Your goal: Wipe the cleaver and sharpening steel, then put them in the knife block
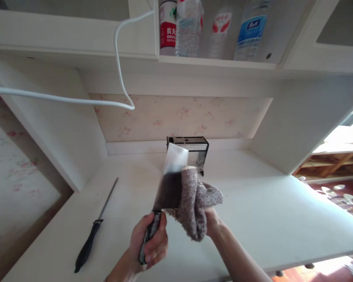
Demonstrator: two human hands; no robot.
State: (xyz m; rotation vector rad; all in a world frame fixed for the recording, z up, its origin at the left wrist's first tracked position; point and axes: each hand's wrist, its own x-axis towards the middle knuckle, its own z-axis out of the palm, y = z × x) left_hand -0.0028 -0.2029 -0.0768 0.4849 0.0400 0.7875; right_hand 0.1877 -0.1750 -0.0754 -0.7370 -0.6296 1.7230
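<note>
My left hand [153, 239] is wrapped round the dark handle of a cleaver [173, 178], its broad blade pointing up and away from me. In my right hand [212, 222] is a brown-grey fluffy cloth [194, 201], bunched against the right edge of the blade. The cloth hides most of my right fingers and part of the blade. On the white counter to the left lies a sharpening steel [96, 224] with a black handle, apart from both hands.
Behind the blade a metal knife block [198, 154] stands against the back of the white counter [253, 211]. Several bottles [188, 29] stand on the shelf above. A white cable [76, 101] hangs across the upper left. Side panels [297, 117] flank the counter.
</note>
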